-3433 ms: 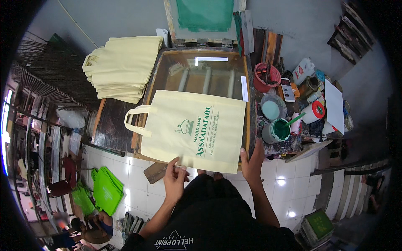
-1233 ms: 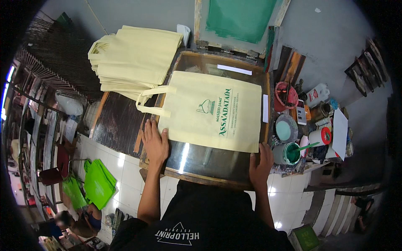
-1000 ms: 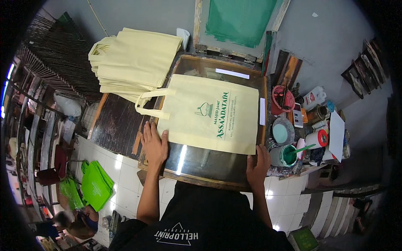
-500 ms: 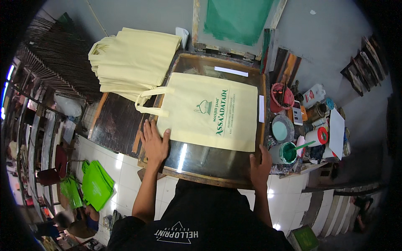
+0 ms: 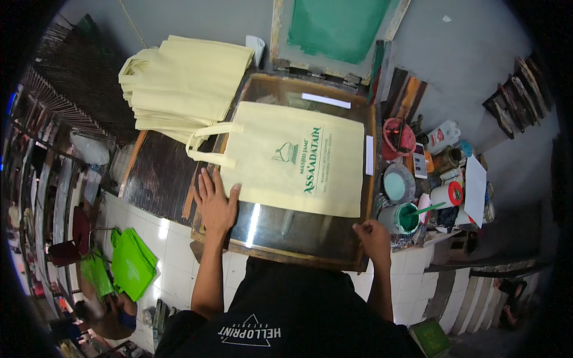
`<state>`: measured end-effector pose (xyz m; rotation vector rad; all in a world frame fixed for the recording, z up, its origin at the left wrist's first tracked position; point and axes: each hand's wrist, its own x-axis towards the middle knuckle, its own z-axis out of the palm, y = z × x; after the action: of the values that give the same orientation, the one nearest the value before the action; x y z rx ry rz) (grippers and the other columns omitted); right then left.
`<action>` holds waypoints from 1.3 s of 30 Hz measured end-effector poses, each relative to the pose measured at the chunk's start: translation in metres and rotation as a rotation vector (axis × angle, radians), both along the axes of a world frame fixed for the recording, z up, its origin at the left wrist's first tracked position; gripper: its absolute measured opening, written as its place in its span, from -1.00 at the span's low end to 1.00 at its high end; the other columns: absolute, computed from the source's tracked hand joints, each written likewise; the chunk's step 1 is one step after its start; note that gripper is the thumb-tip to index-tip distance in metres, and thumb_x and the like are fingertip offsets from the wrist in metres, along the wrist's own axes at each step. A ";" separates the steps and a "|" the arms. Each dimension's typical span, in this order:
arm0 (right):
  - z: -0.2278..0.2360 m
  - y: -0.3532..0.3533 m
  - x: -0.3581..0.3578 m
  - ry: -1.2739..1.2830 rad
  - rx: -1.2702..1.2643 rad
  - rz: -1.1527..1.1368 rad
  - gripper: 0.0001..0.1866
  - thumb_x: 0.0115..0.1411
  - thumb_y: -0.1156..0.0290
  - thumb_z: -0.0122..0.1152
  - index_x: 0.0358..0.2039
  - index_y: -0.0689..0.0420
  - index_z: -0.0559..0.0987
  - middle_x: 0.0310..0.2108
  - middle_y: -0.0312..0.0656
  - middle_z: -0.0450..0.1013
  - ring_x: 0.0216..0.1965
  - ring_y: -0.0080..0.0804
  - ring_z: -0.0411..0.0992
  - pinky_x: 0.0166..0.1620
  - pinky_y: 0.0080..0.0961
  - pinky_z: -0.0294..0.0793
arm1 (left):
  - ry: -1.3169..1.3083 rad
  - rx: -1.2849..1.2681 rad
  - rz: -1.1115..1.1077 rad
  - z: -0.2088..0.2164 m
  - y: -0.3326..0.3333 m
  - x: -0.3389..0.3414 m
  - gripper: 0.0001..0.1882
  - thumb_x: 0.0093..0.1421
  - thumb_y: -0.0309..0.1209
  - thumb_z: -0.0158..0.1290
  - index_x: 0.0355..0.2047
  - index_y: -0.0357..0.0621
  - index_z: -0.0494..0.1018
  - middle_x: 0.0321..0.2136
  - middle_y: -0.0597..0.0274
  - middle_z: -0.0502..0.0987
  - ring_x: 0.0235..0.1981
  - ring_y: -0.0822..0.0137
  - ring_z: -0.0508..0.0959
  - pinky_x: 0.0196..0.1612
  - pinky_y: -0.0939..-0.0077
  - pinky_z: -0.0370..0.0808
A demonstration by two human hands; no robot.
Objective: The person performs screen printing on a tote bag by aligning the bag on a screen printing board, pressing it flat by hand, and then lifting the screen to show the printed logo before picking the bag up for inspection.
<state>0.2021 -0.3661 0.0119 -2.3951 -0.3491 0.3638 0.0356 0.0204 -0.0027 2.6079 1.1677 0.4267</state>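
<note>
A cream cloth tote bag [image 5: 256, 161] with green printing lies flat on the glass-topped printing board [image 5: 286, 238], its handles [image 5: 210, 146] pointing left. My left hand [image 5: 215, 209] rests spread at the bag's near left corner, fingertips just below the lower handle end and thumb beside the bag's near edge. By the near right corner is my right hand [image 5: 375, 237], fingers curled in and thumb close to them over the board's right edge. I see nothing between these fingers, and they look slightly apart from the bag.
A pile of cream tote bags [image 5: 185, 77] sits at the far left. Behind the board stands a raised green screen frame [image 5: 334, 30]. Paint pots, including an open green ink tub [image 5: 401, 218] with a stirrer, crowd the right side. Green bags [image 5: 132, 262] are low at left.
My right hand has curled its fingers in and shifted slightly down near the bag's corner. My left hand stays spread in nearly the same place. The whole view has shifted slightly.
</note>
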 end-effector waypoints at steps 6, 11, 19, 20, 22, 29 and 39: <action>0.003 -0.006 0.009 0.230 -0.028 0.083 -0.62 0.25 0.25 0.47 -0.53 0.30 0.60 -0.64 -0.13 0.53 -0.60 -0.39 0.56 -0.45 -0.37 0.51 | 0.028 -0.020 -0.001 -0.003 0.002 -0.004 -0.03 0.44 0.24 -0.13 0.56 -0.27 -0.02 0.56 -0.28 -0.01 0.58 -0.20 -0.03 0.55 -0.21 -0.15; 0.001 -0.007 0.009 0.493 0.072 0.039 -0.57 0.25 0.19 0.47 -0.56 0.31 0.62 -0.59 -0.08 0.60 -0.58 -0.34 0.60 -0.45 -0.34 0.57 | -0.182 -0.058 -0.011 -0.012 0.002 -0.005 -0.02 0.44 0.24 -0.12 0.56 -0.27 -0.02 0.56 -0.26 -0.02 0.58 -0.19 -0.03 0.55 -0.20 -0.19; 0.022 -0.010 0.008 0.818 0.316 -0.013 -0.59 0.35 0.17 0.35 -0.27 0.38 0.66 -0.47 0.06 0.66 -0.56 -0.26 0.64 -0.49 -0.41 0.60 | 0.122 0.022 -0.040 -0.002 0.000 -0.004 -0.05 0.46 0.16 -0.07 0.54 -0.36 0.00 0.56 -0.24 0.01 0.57 -0.23 -0.02 0.55 -0.17 -0.18; 0.023 -0.006 0.009 0.812 0.239 0.032 -0.57 0.36 0.15 0.33 -0.25 0.38 0.66 -0.47 0.08 0.66 -0.57 -0.24 0.65 -0.50 -0.40 0.60 | 0.084 0.022 -0.043 -0.003 0.001 -0.003 -0.06 0.46 0.16 -0.08 0.54 -0.34 0.01 0.55 -0.24 0.02 0.57 -0.23 -0.01 0.55 -0.18 -0.17; 0.026 -0.002 0.010 0.835 0.224 -0.002 -0.52 0.38 0.10 0.30 -0.24 0.40 0.66 -0.45 0.11 0.67 -0.57 -0.20 0.65 -0.49 -0.40 0.61 | 0.012 0.019 -0.040 -0.001 0.000 -0.002 -0.07 0.46 0.16 -0.08 0.54 -0.30 0.02 0.55 -0.23 0.03 0.56 -0.23 -0.01 0.55 -0.19 -0.16; 0.021 -0.003 0.015 0.839 0.209 -0.034 -0.40 0.38 -0.03 0.30 -0.25 0.45 0.64 -0.44 0.18 0.66 -0.59 -0.12 0.65 -0.57 -0.31 0.64 | -0.029 0.035 -0.032 -0.005 -0.001 -0.005 -0.09 0.45 0.18 -0.08 0.53 -0.26 0.07 0.53 -0.29 0.04 0.55 -0.26 0.03 0.52 -0.26 -0.09; 0.018 -0.003 0.014 0.829 0.225 -0.032 -0.36 0.38 -0.03 0.29 -0.25 0.50 0.62 -0.45 0.21 0.65 -0.61 -0.11 0.64 -0.59 -0.28 0.64 | 0.035 0.020 -0.018 -0.003 0.001 -0.003 -0.07 0.44 0.20 -0.08 0.54 -0.25 0.05 0.54 -0.29 0.02 0.55 -0.27 0.03 0.52 -0.31 -0.11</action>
<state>0.2164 -0.3695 0.0299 -1.8304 0.0333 1.1715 0.0322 0.0217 -0.0054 2.6511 1.1559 0.3921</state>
